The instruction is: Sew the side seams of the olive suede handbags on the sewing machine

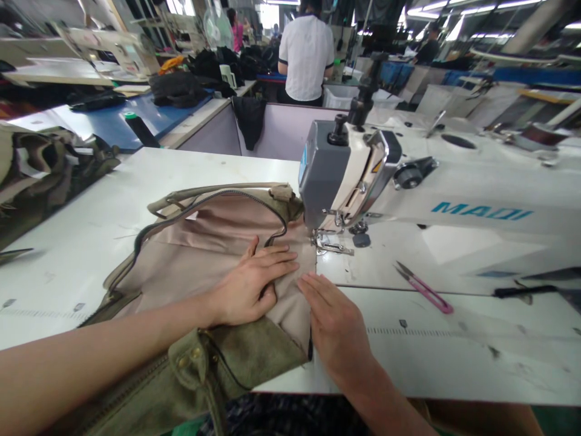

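Observation:
An olive-green bag (267, 354), its pinkish-beige lining (195, 257) turned outward, lies on the sewing table with one edge at the sewing machine's presser foot (333, 244). A dark zipper (145, 233) curves round its opening. My left hand (254, 281) rests flat on the lining, fingers spread toward the machine. Close beside it, my right hand (333, 321) has its fingers together along the bag's right edge and grips that edge; its thumb is hidden. A strap tab with rivets (190, 360) hangs near my left forearm.
The sewing machine's white arm (476, 188) spans the right side. Pink-handled thread snips (426, 290) lie right of my right hand. More camouflage-like fabric pieces (45, 175) are piled at the left, near a dark thread cone (140, 128). A person in a white shirt (306, 54) stands beyond.

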The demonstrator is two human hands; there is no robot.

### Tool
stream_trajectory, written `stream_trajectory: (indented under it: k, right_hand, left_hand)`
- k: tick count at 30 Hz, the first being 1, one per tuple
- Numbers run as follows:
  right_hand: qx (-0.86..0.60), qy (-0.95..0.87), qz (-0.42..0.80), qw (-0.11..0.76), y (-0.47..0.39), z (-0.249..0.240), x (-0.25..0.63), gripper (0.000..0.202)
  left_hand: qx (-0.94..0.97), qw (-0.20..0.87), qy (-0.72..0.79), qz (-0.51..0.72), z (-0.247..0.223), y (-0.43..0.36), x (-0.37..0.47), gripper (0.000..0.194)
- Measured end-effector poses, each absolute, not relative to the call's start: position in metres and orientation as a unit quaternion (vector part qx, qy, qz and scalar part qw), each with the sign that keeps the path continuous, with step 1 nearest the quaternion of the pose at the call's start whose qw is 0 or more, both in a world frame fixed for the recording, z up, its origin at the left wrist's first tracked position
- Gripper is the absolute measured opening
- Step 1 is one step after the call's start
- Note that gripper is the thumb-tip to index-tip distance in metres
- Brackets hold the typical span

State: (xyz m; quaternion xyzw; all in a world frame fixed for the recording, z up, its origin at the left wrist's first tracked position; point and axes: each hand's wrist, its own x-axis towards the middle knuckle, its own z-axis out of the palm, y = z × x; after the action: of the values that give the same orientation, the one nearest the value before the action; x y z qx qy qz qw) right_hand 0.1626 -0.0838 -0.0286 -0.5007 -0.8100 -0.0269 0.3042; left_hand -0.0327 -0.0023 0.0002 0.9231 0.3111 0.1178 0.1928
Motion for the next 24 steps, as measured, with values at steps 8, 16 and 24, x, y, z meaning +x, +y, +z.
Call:
stream_trajectory:
  k: [8,16,24]
  right_hand:
    - [-0.468,-0.832,-0.014,0.298,-0.074,-0.023,0.175,0.045]
    - [-0.442,-0.838,0.028,0.318,-0.06,-0.025,0.187,0.043]
    - [-0.428,-0.843,0.056,0.322,-0.056,-0.022,0.186,0.034]
  left_hand:
    - [0.908,0.202,0.339,0.141,-0.003,-0.002,-0.023,0.057]
    - [0.908,0.189,0.347,0.138,-0.005,0.027,-0.014,0.056]
    - [0.911,0.181,0.342,0.145,-0.006,0.057,-0.008,0.052]
